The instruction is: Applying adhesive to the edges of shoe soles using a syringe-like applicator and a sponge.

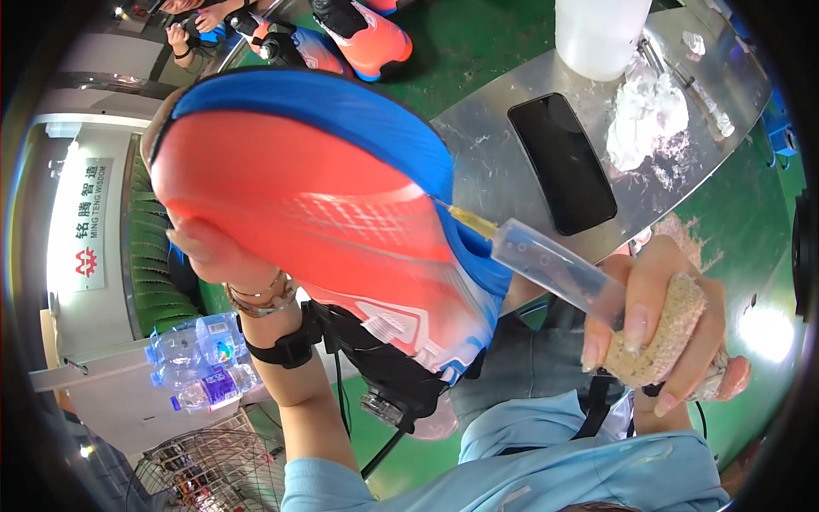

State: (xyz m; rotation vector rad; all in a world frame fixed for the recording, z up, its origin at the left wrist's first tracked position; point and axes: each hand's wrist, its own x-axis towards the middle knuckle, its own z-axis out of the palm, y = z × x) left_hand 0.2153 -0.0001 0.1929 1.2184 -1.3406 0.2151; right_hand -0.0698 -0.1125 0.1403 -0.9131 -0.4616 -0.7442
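A large coral-red and blue shoe (299, 179) fills the middle of the view, tilted, with a black cuff (375, 358) at its lower end. My left hand (223, 254), with bracelets at the wrist, grips the shoe's left side; part of the fingers is hidden behind it. In my right hand (661, 299) is a clear syringe (546, 266) with a yellow needle hub (472, 224). The needle tip meets the seam where coral upper and blue edge join. A beige, rough cloth or sponge piece (657, 346) is also held in the right fingers.
On the metal table (478, 115) lie a black phone (563, 162), a heap of white paste (644, 119) and a white bucket (597, 38). More shoes (367, 43) stand beyond, near a co-worker's hand (179, 36). Plastic bottles (200, 354) and a wire fan (205, 465) are at left.
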